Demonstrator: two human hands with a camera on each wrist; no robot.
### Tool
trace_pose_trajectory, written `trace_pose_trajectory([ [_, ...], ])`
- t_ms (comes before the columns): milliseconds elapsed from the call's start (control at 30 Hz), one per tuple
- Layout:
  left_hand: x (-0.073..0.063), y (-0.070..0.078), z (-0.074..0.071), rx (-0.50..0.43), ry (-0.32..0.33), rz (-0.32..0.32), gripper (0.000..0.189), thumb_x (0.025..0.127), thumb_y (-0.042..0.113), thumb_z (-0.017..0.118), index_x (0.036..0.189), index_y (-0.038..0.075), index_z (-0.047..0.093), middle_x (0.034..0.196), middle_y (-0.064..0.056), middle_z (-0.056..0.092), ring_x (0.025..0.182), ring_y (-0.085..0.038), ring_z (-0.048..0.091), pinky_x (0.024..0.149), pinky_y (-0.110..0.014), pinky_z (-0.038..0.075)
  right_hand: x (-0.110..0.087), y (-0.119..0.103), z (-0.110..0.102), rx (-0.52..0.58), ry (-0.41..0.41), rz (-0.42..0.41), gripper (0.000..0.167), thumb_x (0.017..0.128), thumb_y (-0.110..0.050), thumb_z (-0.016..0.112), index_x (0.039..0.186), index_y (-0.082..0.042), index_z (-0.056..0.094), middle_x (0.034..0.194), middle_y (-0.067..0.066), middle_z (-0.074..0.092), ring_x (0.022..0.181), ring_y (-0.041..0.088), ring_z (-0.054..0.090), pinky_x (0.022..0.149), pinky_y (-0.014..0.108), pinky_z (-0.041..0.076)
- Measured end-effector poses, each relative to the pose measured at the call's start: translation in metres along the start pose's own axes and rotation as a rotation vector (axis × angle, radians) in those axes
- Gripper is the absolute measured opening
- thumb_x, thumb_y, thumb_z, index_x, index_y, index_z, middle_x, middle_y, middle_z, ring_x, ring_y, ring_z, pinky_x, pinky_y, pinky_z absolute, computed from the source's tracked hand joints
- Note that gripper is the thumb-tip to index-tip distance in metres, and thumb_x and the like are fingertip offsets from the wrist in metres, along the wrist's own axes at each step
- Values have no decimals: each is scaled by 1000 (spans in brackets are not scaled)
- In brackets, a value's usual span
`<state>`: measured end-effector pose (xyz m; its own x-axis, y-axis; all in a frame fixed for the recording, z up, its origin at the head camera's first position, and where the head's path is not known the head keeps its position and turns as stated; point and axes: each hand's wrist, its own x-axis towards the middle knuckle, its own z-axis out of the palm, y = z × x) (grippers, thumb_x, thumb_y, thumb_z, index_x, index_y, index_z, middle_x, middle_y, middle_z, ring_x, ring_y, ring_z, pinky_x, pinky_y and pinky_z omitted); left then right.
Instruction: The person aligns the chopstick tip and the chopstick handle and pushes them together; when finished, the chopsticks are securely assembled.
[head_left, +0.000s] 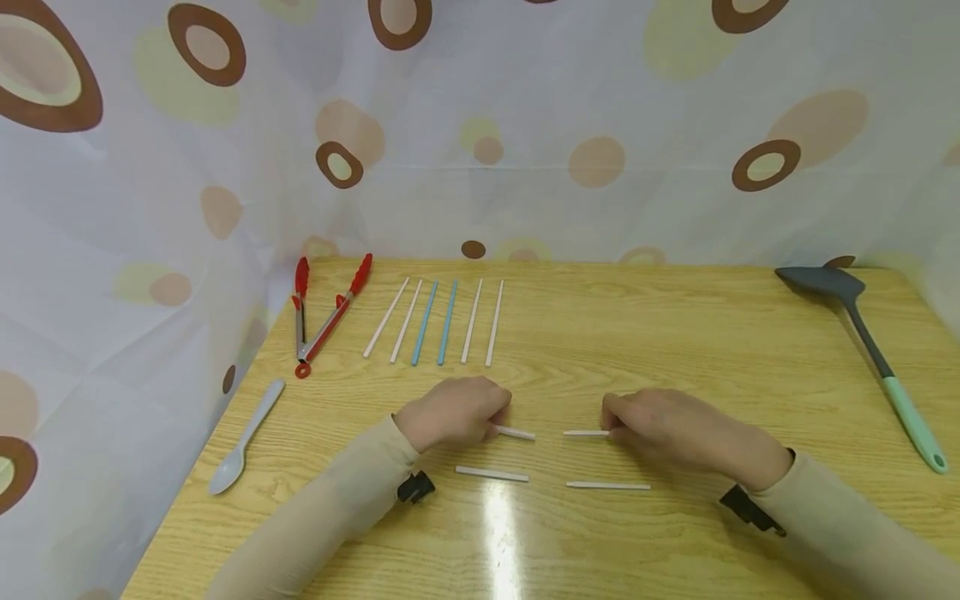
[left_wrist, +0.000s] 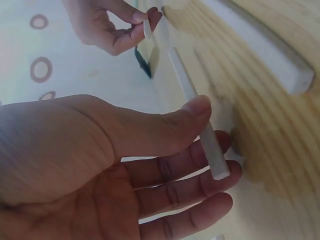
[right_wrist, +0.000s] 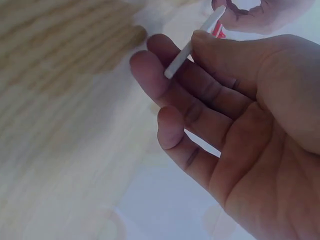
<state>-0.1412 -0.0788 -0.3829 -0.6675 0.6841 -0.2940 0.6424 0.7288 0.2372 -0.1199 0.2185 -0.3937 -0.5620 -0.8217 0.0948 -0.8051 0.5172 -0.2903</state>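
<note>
Between thumb and fingers, my left hand (head_left: 459,410) pinches a slim white stick (head_left: 517,433), its free end pointing right. The left wrist view shows this stick (left_wrist: 214,155) is square-sided, lying across the fingers under the thumb. Facing it, my right hand (head_left: 667,423) pinches another white stick (head_left: 585,433), which points left. Thumb and fingers grip that stick (right_wrist: 181,61) in the right wrist view too. The two held sticks' ends are apart, with a short gap between them. Nearer me lie two more white sticks, a left one (head_left: 492,474) and a right one (head_left: 607,486).
Behind my left hand several white sticks (head_left: 472,321) and two blue sticks (head_left: 425,323) form a row. Red-tipped tongs (head_left: 326,329) and a grey spoon (head_left: 243,442) lie at left. A dark spatula with a mint handle (head_left: 911,421) lies at right. A patterned curtain (head_left: 540,100) borders the table.
</note>
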Motion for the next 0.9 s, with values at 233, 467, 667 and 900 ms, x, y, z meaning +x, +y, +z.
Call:
trace_pose_trajectory([
  [233, 3, -5, -10, -51, 103, 10, 10, 95, 12, 68, 92, 16, 60, 82, 6, 59, 71, -11, 53, 61, -27, 46, 0, 6, -9, -40, 82, 3, 26, 88, 3, 71, 101, -13, 56, 72, -11, 56, 57, -2, 44, 51, 23, 40],
  [467, 7, -12, -18, -165, 308, -12, 10, 95, 9, 68, 104, 6, 72, 91, -1, 68, 77, -11, 61, 66, -25, 50, 2, 15, -22, -39, 137, 95, 34, 87, 13, 66, 116, -3, 60, 85, -5, 60, 69, 4, 53, 60, 27, 48],
  [667, 12, -19, -21, -228, 474, -19, 10, 96, 9, 67, 102, 4, 74, 84, -1, 63, 71, -11, 55, 61, -25, 47, 7, 24, -24, -98, 275, 105, 19, 90, 3, 70, 107, -5, 64, 89, 0, 64, 68, 7, 55, 58, 30, 47],
  [900, 17, -26, -27, -285, 619, 36, 12, 95, 14, 69, 100, 6, 76, 79, 2, 56, 68, -12, 49, 61, -27, 43, 14, 30, -34, -43, 400, 111, 15, 90, 2, 69, 100, -8, 66, 80, -10, 57, 62, 1, 50, 52, 25, 43],
])
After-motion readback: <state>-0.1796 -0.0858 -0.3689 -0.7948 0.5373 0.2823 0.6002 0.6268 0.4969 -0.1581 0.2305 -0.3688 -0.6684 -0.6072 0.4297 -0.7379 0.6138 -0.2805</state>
